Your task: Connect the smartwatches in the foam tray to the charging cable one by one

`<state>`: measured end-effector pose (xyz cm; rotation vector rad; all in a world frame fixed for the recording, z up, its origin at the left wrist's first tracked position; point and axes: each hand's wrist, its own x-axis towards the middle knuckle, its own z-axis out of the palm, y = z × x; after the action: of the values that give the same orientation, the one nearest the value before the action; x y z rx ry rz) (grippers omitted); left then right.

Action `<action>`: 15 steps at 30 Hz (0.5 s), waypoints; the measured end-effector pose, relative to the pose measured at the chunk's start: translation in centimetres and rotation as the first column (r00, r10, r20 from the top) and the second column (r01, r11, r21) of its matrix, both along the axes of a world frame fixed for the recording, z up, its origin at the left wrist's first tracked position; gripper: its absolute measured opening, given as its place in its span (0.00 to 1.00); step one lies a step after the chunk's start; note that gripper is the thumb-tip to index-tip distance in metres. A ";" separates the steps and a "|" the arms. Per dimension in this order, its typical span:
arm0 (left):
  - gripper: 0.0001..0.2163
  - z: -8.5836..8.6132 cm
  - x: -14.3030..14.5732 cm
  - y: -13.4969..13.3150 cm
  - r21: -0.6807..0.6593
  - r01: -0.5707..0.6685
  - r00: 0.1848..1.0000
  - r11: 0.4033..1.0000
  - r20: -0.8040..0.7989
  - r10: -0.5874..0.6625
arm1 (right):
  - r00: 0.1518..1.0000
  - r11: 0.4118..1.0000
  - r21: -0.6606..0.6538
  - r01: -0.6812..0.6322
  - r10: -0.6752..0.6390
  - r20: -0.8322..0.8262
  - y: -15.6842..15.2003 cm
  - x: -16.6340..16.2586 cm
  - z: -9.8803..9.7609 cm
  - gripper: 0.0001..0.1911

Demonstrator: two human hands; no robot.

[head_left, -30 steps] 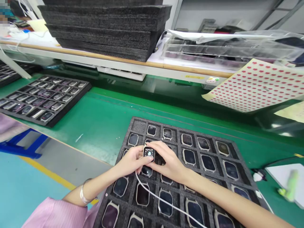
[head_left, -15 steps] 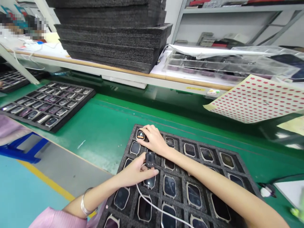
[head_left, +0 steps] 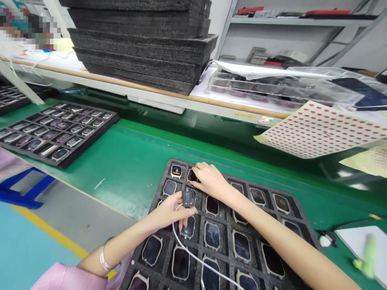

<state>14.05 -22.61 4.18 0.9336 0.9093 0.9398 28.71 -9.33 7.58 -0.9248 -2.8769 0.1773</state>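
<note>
My left hand is closed on a small black square charging dock, whose white cable trails down across the tray. My right hand has its thumb and fingers around the edges of a dark-screened smartwatch in the tray's far row. In the far left corner pocket, a smartwatch with a lit screen lies on its own. The black foam tray under both hands holds several strapless watches in separate pockets; my hands and forearms cover some of them.
A second foam tray of watches lies to the left on the green bench. Black foam trays are stacked on the shelf ahead. A red-dotted sticker sheet hangs at the right. A blue stool stands lower left.
My right hand has left the lit watch in the corner pocket and moved right to the dark watch beside it. My left hand still holds the charging dock. The view has shifted slightly.
</note>
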 end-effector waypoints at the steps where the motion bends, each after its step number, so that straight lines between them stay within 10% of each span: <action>1: 0.20 0.1 0.0 0.0 -0.001 -0.007 1.000 1.000 0.014 0.007 | 1.000 1.000 -0.011 0.000 0.000 -0.017 0.2 0.0 0.0 0.12; 9: 0.21 -0.1 -0.4 0.0 -0.025 0.004 0.997 1.000 0.079 -0.002 | 0.919 0.936 -0.278 -0.217 0.099 -0.382 -3.4 3.0 2.7 0.17; 15: 0.22 -0.1 -0.2 -0.3 -0.002 0.012 0.998 1.000 0.068 -0.012 | 0.917 0.918 -0.273 -0.288 0.183 -0.353 -6.0 2.7 1.3 0.19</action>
<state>13.81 -22.93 4.06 0.8988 0.8464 0.9547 31.42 -15.31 8.92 -0.5124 -2.6810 0.7652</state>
